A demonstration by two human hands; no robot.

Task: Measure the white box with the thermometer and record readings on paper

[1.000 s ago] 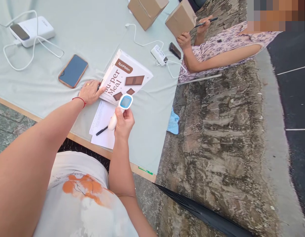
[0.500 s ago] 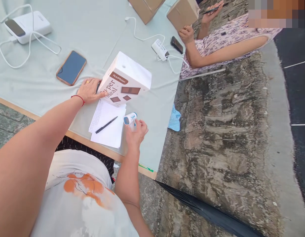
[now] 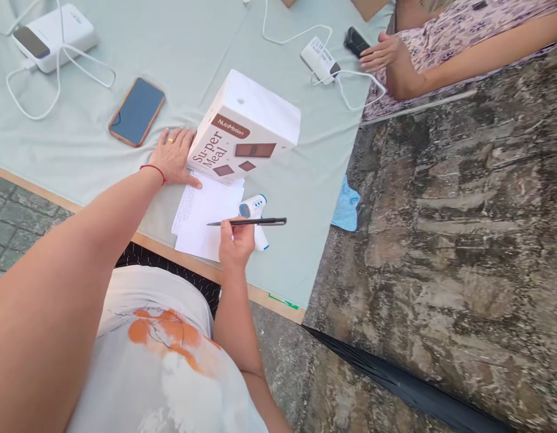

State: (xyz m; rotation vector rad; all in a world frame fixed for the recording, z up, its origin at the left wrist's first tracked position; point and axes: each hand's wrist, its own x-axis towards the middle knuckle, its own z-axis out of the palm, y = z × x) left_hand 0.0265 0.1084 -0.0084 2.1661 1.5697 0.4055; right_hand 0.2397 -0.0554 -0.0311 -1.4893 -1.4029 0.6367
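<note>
My right hand (image 3: pixel 236 243) is closed around a black pen (image 3: pixel 264 222), held level above the right part of the white paper sheets (image 3: pixel 201 222). Under the pen's rear half lies a white and blue handheld infrared thermometer (image 3: pixel 255 207), on the cloth beside the paper. My left hand (image 3: pixel 175 157) rests flat with fingers spread at the left side of a white and brown box (image 3: pixel 260 111) marked "NutriMotion". Its thumb lies on the top edge of the paper. Small writing shows on the sheet's left part.
A smartphone (image 3: pixel 136 112) lies left of the box, and a white power bank (image 3: pixel 57 36) with a cable sits farther left. Across the table are a smaller white device (image 3: pixel 320 59), its cable, and another person's hand (image 3: pixel 389 60) at a black object (image 3: pixel 356 42). A blue cloth (image 3: pixel 347 206) hangs at the right edge.
My right hand has let go of the thermometer, which now lies on the table, and has picked up the pen from the paper. The other person's hand has moved from a carton to the black object.
</note>
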